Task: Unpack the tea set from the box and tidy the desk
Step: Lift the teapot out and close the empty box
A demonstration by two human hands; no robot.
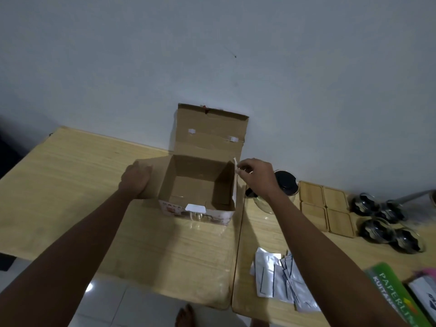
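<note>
Box (198, 185): cardboard, open and empty inside, standing on the wooden desk (70, 185) against the wall, rear lid flap upright, printed front panel toward the person. Left hand (135, 179): laid flat, fingers together, pressing the box's left side flap down and outward. Right hand (256, 175): fingertips pinched on the top edge of the box's right side flap. Glass teapot (284, 185): black lid, just right of the box, partly hidden by the right forearm. Four square wooden coasters (326, 208): laid two by two, beside the teapot. Glass cups (387, 220): clustered further right. Silver sachets (280, 282): loose pile near the desk's front edge. Green paper packet (396, 296): lower right corner.
</note>
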